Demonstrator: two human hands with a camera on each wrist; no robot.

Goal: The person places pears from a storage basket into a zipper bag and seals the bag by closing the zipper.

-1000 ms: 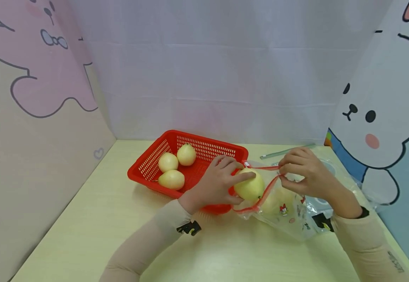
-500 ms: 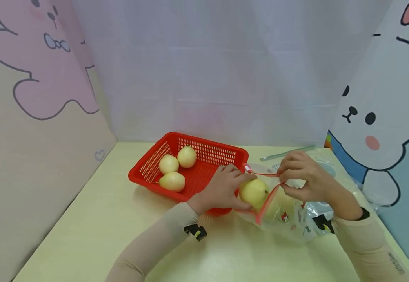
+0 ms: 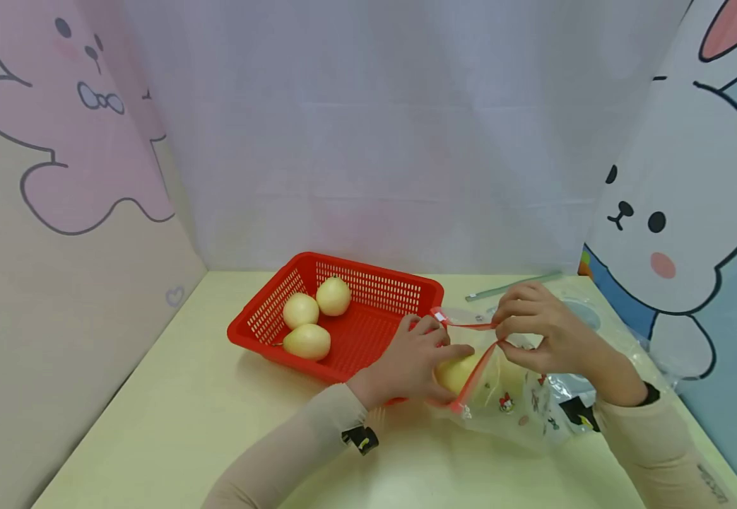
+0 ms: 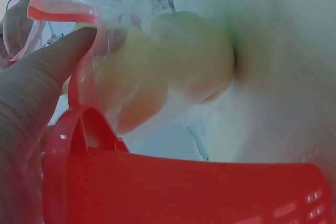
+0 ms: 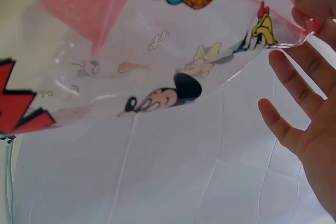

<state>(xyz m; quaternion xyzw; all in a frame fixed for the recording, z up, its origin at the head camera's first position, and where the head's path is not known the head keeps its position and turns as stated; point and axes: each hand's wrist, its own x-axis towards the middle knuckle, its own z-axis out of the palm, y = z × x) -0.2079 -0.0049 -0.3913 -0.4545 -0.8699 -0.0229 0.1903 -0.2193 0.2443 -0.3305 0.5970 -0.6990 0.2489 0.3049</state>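
My left hand [image 3: 409,362] holds a yellow pear [image 3: 456,375] just inside the mouth of a clear zip bag [image 3: 514,417] with a red edge and cartoon prints. The left wrist view shows the thumb [image 4: 68,51] reaching past the red edge onto this pear, and another pear [image 4: 197,56] deeper in the bag. With thumb and fingertips, my right hand [image 3: 549,336] pinches the bag's red edge and lifts it. In the right wrist view its other fingers [image 5: 286,124] are spread beside the printed bag [image 5: 157,66]. My left fingertips are partly hidden.
Left of the bag stands a red plastic basket [image 3: 364,339] with 3 pears [image 3: 307,342] at its left end; its right corner lies close to the bag's mouth. A green strip [image 3: 513,286] lies behind. More clear plastic [image 3: 581,314] is at the right.
My left hand has moved right and slightly down, taking the pear from above the basket's right corner into the bag's mouth. My right hand stays on the edge. The head view has tilted up slightly.
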